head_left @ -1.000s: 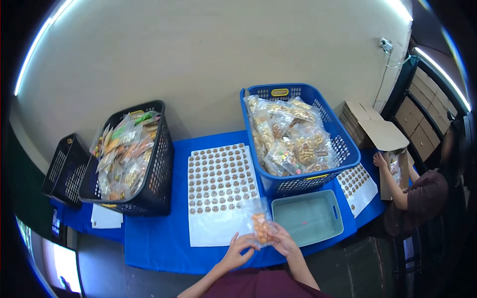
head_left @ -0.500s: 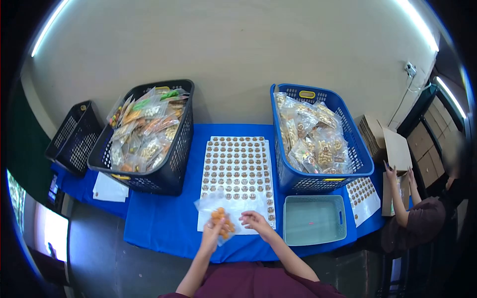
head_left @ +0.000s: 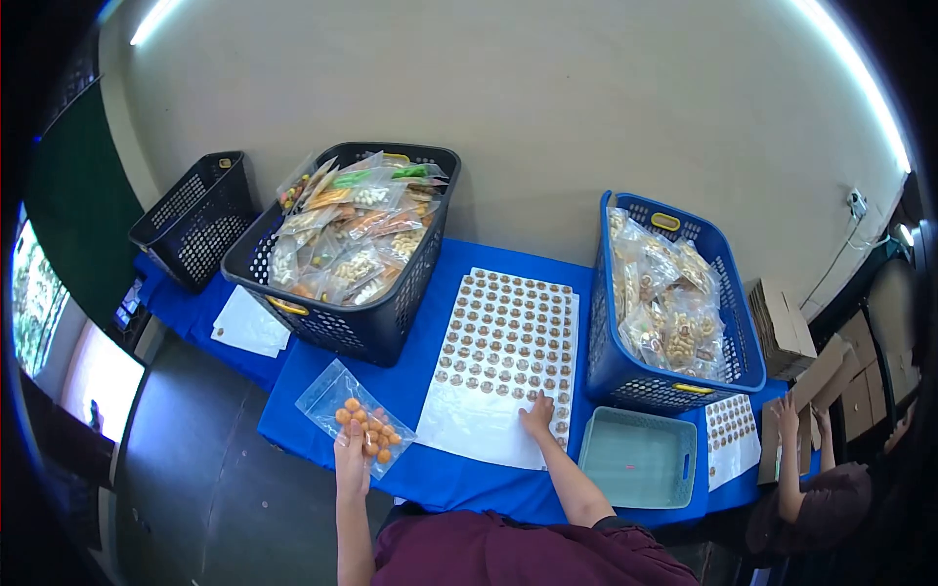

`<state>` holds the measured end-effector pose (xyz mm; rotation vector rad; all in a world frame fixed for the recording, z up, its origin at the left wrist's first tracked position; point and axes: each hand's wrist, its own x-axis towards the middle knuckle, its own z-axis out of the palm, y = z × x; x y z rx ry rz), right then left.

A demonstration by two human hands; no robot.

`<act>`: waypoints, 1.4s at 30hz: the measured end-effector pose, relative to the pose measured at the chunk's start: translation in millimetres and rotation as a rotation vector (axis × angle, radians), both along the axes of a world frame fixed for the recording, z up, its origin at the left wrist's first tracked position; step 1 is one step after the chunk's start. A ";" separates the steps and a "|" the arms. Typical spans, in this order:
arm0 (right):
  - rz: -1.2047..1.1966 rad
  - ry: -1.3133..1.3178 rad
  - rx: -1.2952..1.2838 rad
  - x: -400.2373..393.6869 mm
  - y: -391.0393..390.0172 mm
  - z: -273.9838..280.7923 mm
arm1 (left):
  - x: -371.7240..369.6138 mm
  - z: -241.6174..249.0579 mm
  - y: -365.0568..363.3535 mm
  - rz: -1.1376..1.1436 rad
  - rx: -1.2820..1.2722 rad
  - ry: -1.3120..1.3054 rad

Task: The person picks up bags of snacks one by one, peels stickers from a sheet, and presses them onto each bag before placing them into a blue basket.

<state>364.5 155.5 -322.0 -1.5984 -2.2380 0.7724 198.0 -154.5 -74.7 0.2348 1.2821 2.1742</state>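
Observation:
My left hand (head_left: 354,459) is closed on a clear plastic bag (head_left: 360,420) of round orange balls, thumb across its front. The bag is held up, tilted, left of the white sticker sheet (head_left: 474,415). Rows of round brown stickers cover most of that sheet; its lower left part is bare white. My right hand (head_left: 536,418) rests at the lower right of the sheet, fingertips on the end of the bottom sticker row. Its thumb and fingers look slightly apart; whether a sticker edge is between them is too small to see.
A black basket (head_left: 366,317) of filled bags stands back left, a blue basket (head_left: 664,376) of bags back right. A pale green tray (head_left: 640,459) sits at right. Another black basket (head_left: 191,220) is far left. A co-worker (head_left: 811,498) handles cardboard at far right.
My left hand has carried the bag left, off the sheet. My right hand has reached forward onto the stickers. The whole view has turned and shifted.

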 end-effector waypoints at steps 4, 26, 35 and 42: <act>-0.082 -0.056 -0.048 -11.9 4.1 6.2 | -1.3 -2.4 -12.0 0.056 -0.012 -0.003; 0.057 0.122 0.117 3.7 -22.2 12.0 | 1.7 3.4 16.2 -0.086 -0.067 0.068; 0.218 0.209 0.155 26.1 -36.9 6.8 | 12.6 -6.6 56.2 -0.236 -0.060 0.068; -0.243 0.930 -0.660 57.1 -34.0 113.3 | 44.5 0.4 110.0 -0.519 0.012 0.013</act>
